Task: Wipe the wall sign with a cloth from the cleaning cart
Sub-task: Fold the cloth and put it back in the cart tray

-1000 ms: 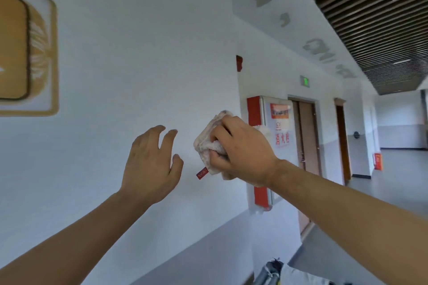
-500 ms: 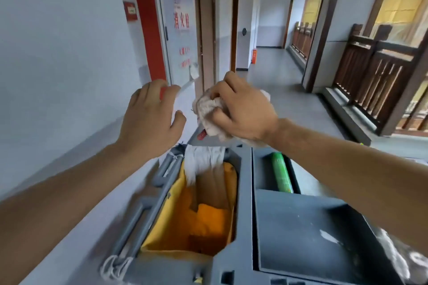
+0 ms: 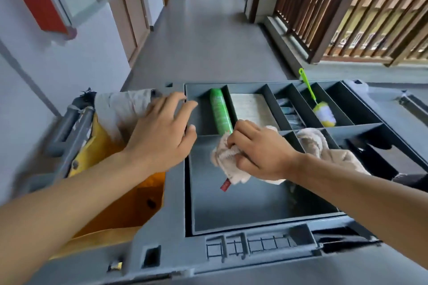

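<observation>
My right hand [image 3: 259, 150] grips a crumpled beige cloth [image 3: 225, 157] with a small red tag, held low over the large front compartment of the grey cleaning cart [image 3: 231, 245]. My left hand [image 3: 162, 132] hovers open, fingers spread, over the cart's left edge beside the yellow bag [image 3: 120, 210]. The wall sign is out of view.
A green spray can [image 3: 220, 111] lies in a back compartment just beyond my right hand. A second beige cloth [image 3: 324, 148] drapes over the dividers at right. A green-handled duster [image 3: 322, 111] sits further right. White wall at left, wooden railing [image 3: 347, 14] at the right.
My view swung down from the wall to the cart. My right hand has lowered the cloth into the cart's tray; my left hand has dropped to the cart's edge.
</observation>
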